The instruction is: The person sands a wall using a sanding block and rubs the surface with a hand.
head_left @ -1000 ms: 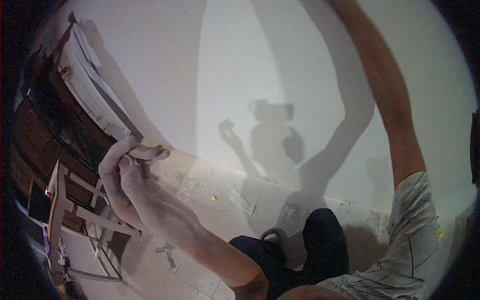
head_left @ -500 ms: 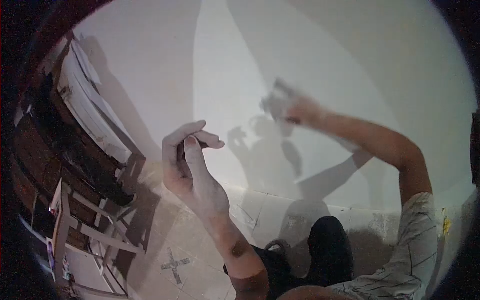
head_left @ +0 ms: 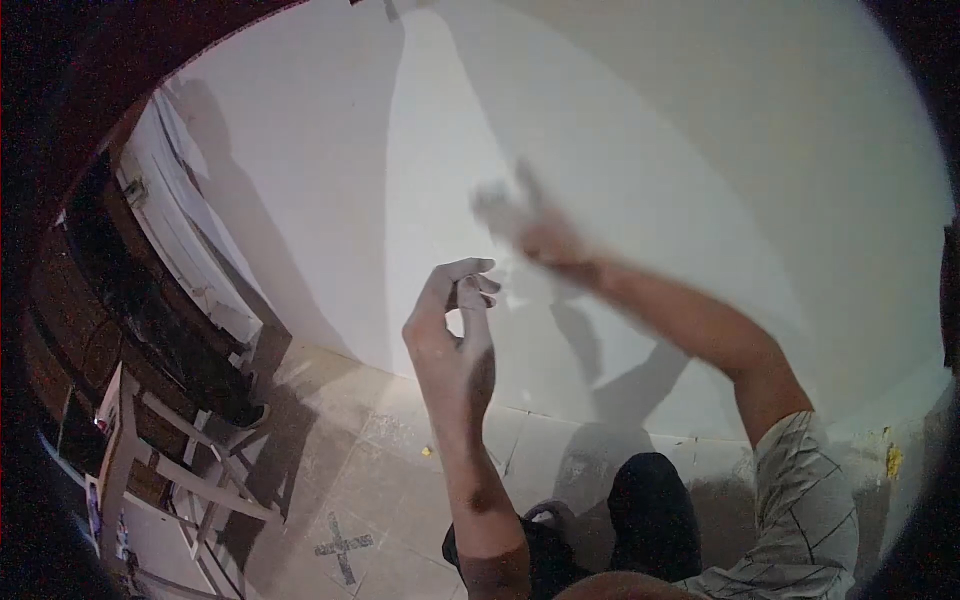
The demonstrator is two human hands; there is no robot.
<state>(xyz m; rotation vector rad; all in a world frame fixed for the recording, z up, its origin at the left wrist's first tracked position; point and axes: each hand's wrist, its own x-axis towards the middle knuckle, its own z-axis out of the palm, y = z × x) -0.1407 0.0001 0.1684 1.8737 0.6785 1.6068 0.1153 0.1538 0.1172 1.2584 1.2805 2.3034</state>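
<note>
My left hand (head_left: pixel 450 325) is raised in front of the white wall, fingers bent toward the thumb in a loose pinch. Light shows through the gap between thumb and palm, and I see no object in it. Pale whitish colouring covers its thumb and fingers. Up and to the right, my right hand (head_left: pixel 525 220) is smeared by motion; its thumb stands apart from its stretched fingers, which also look whitish. No held thing can be made out there. The two hands are apart from each other.
A pale wall (head_left: pixel 640 130) carries shadows of the arms and body. At left stand a wooden frame (head_left: pixel 190 480) like a chair and draped white cloth (head_left: pixel 175 190). A dark tape cross (head_left: pixel 343 547) marks the tiled floor. My dark-clothed knee (head_left: pixel 655 510) is below.
My left hand has moved right, closer to my right hand. My right hand has shifted left and slightly down, still blurred. The view has tilted a little.
</note>
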